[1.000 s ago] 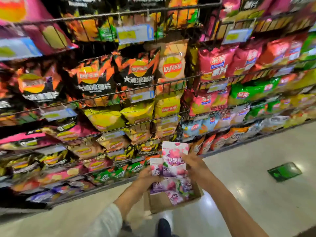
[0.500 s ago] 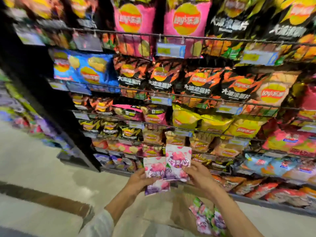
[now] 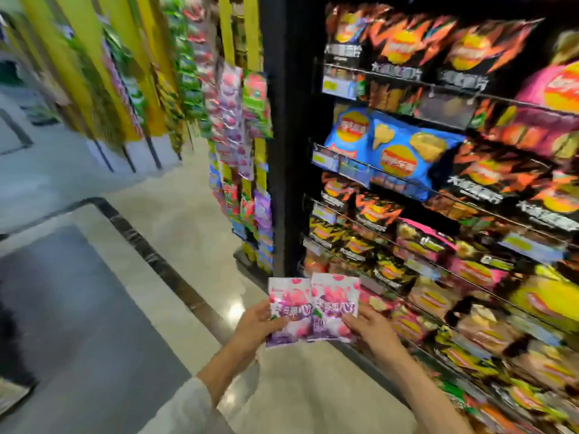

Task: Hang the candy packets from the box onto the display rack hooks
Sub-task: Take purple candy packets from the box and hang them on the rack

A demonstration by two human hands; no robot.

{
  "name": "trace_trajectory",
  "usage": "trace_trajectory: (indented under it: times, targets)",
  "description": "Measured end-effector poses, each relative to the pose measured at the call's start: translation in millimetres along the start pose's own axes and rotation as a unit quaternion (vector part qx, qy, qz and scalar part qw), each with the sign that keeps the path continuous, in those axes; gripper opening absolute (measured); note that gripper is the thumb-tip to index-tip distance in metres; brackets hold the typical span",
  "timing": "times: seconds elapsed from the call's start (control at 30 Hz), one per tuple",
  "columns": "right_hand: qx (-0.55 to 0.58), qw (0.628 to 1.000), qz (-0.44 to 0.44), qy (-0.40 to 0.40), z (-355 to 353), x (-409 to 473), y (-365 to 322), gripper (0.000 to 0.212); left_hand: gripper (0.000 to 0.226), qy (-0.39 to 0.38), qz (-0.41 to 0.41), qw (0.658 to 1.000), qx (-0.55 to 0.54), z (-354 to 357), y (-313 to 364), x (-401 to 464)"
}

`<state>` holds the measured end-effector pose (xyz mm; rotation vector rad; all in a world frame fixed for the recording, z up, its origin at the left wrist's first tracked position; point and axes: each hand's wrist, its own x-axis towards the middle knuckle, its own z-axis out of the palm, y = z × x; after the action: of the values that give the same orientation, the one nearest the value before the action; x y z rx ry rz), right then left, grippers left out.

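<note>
Mid-task, approx.: left hand (image 3: 255,324) and right hand (image 3: 372,327) each grip, fingers curled on the edges, one of two candy packets (image 3: 313,308) held side by side at waist level, not yet hung; display rack (image 3: 241,145) w/ hooked packets stands ahead, well apart.

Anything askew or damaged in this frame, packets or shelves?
Nothing stands out. Left hand and right hand hold two candy packets side by side, intact. Hanging packets on the rack end and chip shelves are too blurred to judge.
</note>
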<state>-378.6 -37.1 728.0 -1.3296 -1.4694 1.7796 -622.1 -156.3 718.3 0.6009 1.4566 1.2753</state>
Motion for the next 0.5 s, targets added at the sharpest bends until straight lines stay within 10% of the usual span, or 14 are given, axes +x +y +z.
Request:
trace_trajectory:
  times: [0.5]
  targets:
    - [-0.012,0.996,-0.019,-0.083,208,167,-94,0.011,0.046,0.101,0.028,0.994,-0.027,-200,90,98]
